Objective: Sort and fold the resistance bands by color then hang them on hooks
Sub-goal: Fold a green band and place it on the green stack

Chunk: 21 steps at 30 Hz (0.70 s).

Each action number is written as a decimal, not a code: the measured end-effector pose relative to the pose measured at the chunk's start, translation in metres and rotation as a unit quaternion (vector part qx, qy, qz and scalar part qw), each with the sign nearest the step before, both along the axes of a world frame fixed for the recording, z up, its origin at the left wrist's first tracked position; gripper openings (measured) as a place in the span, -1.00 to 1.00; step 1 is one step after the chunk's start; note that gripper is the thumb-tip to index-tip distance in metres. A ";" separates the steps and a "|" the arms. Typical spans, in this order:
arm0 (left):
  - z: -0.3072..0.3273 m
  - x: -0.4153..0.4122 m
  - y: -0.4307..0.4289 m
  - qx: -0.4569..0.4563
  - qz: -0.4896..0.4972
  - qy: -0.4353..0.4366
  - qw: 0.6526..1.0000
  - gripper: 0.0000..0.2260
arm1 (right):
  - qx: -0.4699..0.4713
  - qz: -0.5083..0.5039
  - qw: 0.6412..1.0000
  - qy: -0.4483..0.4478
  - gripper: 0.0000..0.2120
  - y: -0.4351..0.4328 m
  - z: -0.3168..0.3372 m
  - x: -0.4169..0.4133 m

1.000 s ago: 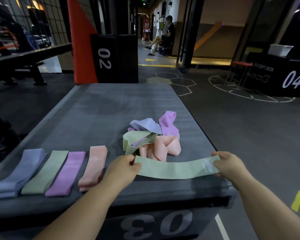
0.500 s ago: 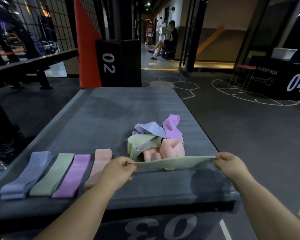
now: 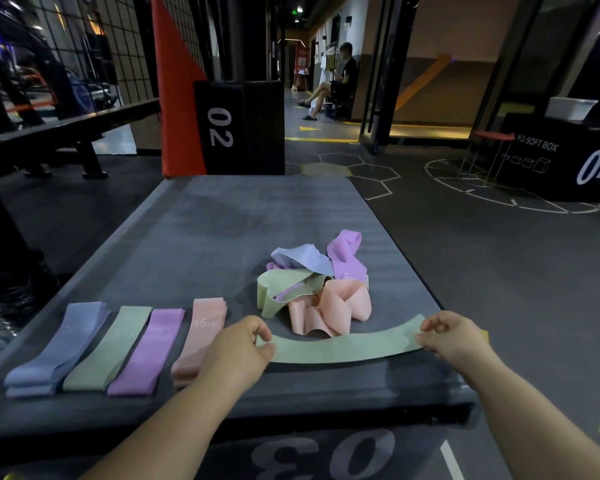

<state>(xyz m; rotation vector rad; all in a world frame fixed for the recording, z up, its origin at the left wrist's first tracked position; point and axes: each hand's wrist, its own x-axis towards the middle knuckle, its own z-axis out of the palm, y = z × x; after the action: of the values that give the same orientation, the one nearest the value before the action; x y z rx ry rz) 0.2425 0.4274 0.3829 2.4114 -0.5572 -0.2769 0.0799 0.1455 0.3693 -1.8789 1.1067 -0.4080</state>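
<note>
We see a green band [image 3: 347, 346] stretched flat between the two hands near the front edge of the grey table [image 3: 201, 237]. The left hand [image 3: 238, 348] pinches its left end between thumb and fingertips, and the right hand [image 3: 452, 337] pinches its right end the same way. The band bows slightly, its middle sagging toward us.

Just behind it lies a loose pile of unsorted bands: a peach band [image 3: 329, 311] nearest, touching or almost touching the stretched one, a second green band [image 3: 284, 289] to its left, a pale blue band [image 3: 303, 259] and a purple band [image 3: 347, 259] at the back.

To the left, four folded stacks lie side by side in a row: a blue stack [image 3: 54, 351], a green stack [image 3: 108, 349], a purple stack [image 3: 146, 353] and a peach stack [image 3: 200, 336], the last partly hidden by the left forearm.
</note>
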 end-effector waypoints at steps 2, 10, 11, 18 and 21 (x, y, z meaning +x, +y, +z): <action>0.001 -0.003 -0.001 0.023 -0.010 -0.023 0.999 -0.88 | -0.015 0.004 1.000 0.007 -0.81 -0.001 0.001 -0.001; -0.002 -0.016 -0.003 0.126 -0.048 -0.081 0.988 -0.91 | -0.148 0.069 0.972 0.167 -0.83 0.006 0.002 -0.002; -0.003 -0.017 -0.004 0.132 -0.053 -0.088 0.986 -0.91 | -0.154 0.076 0.967 0.190 -0.85 0.007 0.002 -0.002; -0.007 -0.018 -0.004 0.128 -0.079 -0.119 0.981 -0.91 | -0.174 0.080 0.944 0.270 -0.91 0.013 0.006 0.000; -0.010 -0.018 -0.005 0.104 -0.078 -0.135 0.982 -0.77 | -0.189 0.074 0.944 0.259 -0.86 0.016 0.009 0.002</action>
<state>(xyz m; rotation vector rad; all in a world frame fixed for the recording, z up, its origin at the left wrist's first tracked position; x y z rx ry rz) 0.2241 0.4224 0.3725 2.6306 -0.8815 -0.0763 0.0815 0.1618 0.3786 -2.4830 1.2758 -0.0301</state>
